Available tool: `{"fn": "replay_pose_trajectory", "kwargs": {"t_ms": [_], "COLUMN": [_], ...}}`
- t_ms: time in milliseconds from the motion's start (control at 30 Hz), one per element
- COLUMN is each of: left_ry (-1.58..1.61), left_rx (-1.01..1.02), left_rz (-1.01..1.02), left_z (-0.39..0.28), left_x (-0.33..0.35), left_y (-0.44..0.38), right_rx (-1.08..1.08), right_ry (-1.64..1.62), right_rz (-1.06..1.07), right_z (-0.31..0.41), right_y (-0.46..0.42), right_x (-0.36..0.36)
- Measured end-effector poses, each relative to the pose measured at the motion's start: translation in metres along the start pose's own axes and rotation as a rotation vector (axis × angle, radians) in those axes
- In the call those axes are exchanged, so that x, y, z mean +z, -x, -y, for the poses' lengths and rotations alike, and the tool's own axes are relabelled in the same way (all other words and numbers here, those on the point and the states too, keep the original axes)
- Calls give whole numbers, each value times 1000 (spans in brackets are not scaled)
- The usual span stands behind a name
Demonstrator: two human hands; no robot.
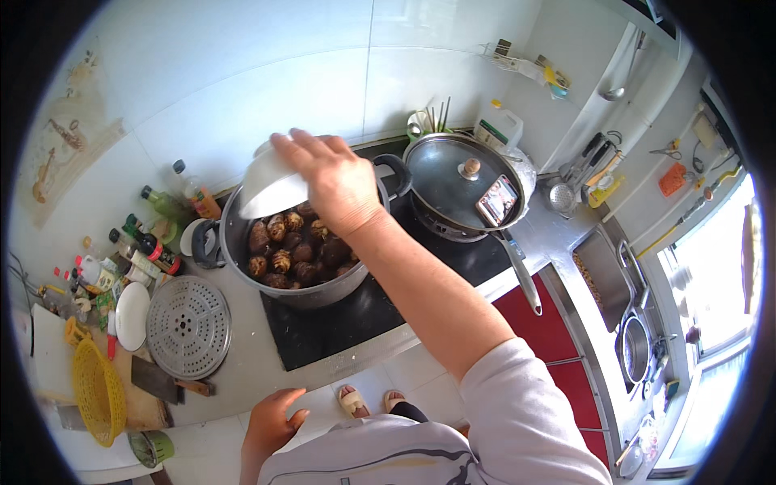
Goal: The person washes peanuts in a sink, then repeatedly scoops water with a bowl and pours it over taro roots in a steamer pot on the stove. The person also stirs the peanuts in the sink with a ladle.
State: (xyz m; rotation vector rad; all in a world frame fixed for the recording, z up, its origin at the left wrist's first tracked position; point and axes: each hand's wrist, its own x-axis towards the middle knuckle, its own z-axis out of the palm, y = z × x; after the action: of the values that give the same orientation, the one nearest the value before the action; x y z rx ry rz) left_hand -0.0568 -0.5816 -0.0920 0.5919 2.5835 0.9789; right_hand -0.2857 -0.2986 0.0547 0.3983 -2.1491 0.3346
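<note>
My right hand grips a white bowl, tilted on its side over a large metal pot on the black stovetop. Inside the pot lie several brown, ringed taro corms. The bowl's inside and whatever it may hold are hidden. My left hand hangs in front of the counter's edge, fingers apart, holding nothing. Right of the pot stands a frying pan under a glass lid with a wooden knob; a phone leans on the lid, its screen lit.
On the left counter are a perforated steamer plate, a cleaver, a yellow plastic basket, a white plate and several bottles. Ladles and a skimmer hang at right, near the sink. The pan's handle juts past the stovetop.
</note>
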Motion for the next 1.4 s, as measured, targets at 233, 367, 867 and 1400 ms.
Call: {"fn": "replay_pose_trajectory", "kwargs": {"t_ms": [233,367,867,1400], "left_ry": [-55,-36,63,4], "left_rx": [2,-83,-333,193], "left_rz": [-8,-65,-201,386], "left_z": [-8,-20,-100,-143], "left_x": [27,50,113,182], "left_y": [14,38,119,-17], "right_rx": [797,1367,1476,1440], "right_ry": [-581,-1335,-2737,-2125], "right_rz": [108,276,653,-557], "right_z": [-35,-28,-21,-118], "right_y": [6,21,154,389], "right_x": [-17,-35,-120,-392]}}
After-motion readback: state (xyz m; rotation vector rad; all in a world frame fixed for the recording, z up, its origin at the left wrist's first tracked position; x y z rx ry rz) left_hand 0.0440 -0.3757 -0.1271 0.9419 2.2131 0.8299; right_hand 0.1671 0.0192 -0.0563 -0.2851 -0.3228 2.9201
